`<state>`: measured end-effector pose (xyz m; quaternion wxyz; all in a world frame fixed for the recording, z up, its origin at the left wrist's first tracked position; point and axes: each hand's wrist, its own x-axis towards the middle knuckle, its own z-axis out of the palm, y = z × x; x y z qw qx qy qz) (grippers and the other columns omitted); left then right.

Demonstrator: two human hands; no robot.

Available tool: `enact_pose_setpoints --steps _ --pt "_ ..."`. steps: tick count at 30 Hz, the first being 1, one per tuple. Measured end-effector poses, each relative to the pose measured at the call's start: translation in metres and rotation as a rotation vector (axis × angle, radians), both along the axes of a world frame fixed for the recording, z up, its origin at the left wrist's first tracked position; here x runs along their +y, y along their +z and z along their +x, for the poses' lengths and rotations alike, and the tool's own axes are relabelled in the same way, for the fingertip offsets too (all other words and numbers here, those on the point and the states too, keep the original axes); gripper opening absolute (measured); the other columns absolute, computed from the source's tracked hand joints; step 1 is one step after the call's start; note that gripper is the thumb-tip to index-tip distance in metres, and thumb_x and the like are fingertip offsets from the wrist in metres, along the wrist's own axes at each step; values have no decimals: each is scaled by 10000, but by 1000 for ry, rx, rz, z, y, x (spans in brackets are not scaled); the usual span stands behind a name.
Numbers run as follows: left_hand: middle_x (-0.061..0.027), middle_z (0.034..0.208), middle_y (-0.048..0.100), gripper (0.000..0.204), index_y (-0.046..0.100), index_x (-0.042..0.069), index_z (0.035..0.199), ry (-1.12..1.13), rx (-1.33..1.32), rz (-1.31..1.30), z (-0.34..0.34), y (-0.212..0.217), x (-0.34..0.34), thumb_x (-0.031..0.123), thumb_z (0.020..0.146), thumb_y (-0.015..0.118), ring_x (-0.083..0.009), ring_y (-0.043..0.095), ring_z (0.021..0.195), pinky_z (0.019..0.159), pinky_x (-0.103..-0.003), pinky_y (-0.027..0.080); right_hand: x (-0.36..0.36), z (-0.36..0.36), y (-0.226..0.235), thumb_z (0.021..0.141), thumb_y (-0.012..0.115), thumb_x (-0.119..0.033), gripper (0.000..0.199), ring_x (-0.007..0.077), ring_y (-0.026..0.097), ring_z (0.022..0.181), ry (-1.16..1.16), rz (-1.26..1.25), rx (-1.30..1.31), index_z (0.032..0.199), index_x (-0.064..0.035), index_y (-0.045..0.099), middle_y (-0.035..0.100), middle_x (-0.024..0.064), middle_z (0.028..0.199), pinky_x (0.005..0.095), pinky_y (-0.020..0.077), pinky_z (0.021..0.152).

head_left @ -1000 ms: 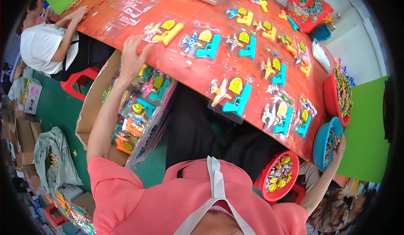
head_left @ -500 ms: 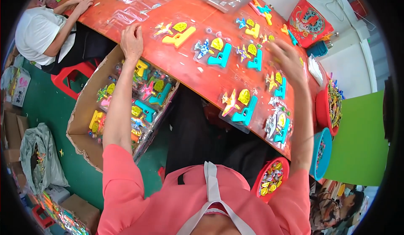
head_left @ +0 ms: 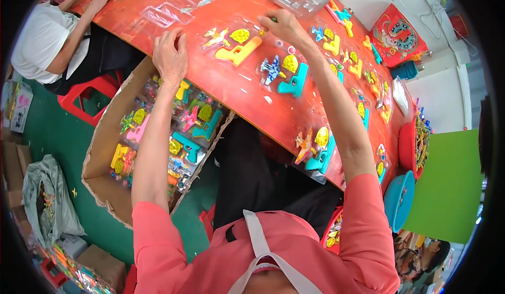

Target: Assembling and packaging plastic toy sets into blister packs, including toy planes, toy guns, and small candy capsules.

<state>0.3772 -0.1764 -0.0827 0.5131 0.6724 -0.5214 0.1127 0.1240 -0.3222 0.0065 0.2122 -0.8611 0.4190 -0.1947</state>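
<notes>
While the right hand (head_left: 284, 27) hangs over the counter (head_left: 221, 81): its grip pinches what looks like a small dark-green ball (head_left: 274, 19), upper middle of the frame, beside the yellow-pistol pack.
Left hand (head_left: 171, 57): fingers curled loosely at the counter's edge, upper left of centre; I cannot tell whether its grip holds anything.
Yellow-pistol pack: plane (head_left: 215, 37), yellow disc (head_left: 240, 35) and yellow pistol (head_left: 239, 52) lie in place; it seems short of balls.
Packed sets: many lie in the cardboard box (head_left: 108, 186), left of centre, apparently finished.
Left over: see-through trays (head_left: 168, 10), upper left, look unfilled.
Around: teal bowl (head_left: 395, 204) and red basin (head_left: 406, 152), right; co-worker in white (head_left: 44, 44), upper left.
In the way: the right forearm (head_left: 339, 110) hides packs; the left forearm (head_left: 152, 152) crosses the box.
</notes>
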Motion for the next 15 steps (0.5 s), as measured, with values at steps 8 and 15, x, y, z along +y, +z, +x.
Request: enact_pose_setpoints --steps 8,15 --pt "-60 975 667 168 675 94 1029 -16 16 1 -3 2 0 163 881 638 -282 586 953 836 -386 481 -28 31 -8 890 640 -356 384 215 670 731 83 44 -14 915 22 701 697 140 779 351 511 688" --pt "-54 968 663 163 672 91 1017 -16 17 -6 -2 3 2 171 877 643 -278 580 943 834 -388 478 -24 40 -5 875 689 -360 376 111 566 652 84 -19 32 881 16 708 652 73 723 309 457 605"
